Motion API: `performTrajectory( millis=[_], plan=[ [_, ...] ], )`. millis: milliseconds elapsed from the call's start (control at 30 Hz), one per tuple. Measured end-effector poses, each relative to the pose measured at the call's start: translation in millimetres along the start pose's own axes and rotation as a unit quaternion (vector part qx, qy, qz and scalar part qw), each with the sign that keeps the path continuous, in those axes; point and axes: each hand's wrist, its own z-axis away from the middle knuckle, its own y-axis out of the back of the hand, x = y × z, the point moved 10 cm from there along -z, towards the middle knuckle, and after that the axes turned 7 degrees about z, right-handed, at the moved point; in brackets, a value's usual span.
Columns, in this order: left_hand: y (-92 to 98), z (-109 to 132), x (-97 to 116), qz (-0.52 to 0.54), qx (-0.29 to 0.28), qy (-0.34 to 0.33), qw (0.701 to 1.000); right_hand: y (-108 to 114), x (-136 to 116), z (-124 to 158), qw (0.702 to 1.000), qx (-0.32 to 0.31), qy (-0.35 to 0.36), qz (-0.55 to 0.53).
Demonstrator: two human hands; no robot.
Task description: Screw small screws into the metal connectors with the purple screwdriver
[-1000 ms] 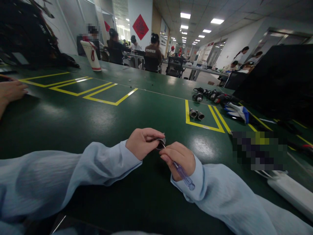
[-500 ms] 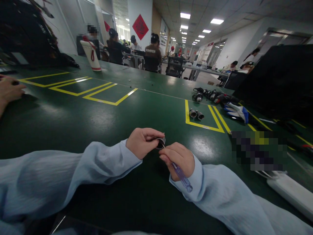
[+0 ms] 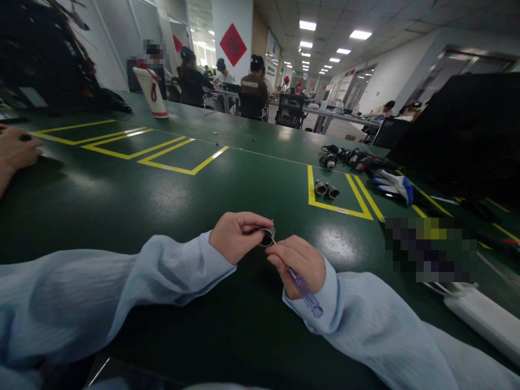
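Observation:
My left hand is closed around a small dark metal cylinder, pinched between thumb and fingers just above the green table. My right hand grips a thin screwdriver with a clear purple handle; its metal tip touches the cylinder. Both forearms in pale blue sleeves rest on the table.
Two similar metal cylinders lie inside a yellow-taped box to the right. Beyond them sit a heap of dark parts and blue-white gloves. A white power strip lies near right. Another person's hand rests at far left. A white bag stands behind.
My hands stay almost still; the right hand and screwdriver shift very slightly. The other person's hand at far left has drawn back a little.

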Motion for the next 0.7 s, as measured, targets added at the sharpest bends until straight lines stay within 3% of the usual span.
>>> performTrajectory(
  millis=[467,600,700],
  plan=[
    [-1.7,0,-2,0.02,-0.007,0.01,1.0,0,3,1,1.0,0.0,-0.012,-0.017],
    [6.1,-15,-13,0.07,0.007,0.064,0.995,8,16,2,0.994,0.026,-0.069,-0.084],
    [30.8,-41,-16,0.165,0.081,0.033,0.982,7,49,7,0.975,0.067,-0.169,-0.128]
  ],
)
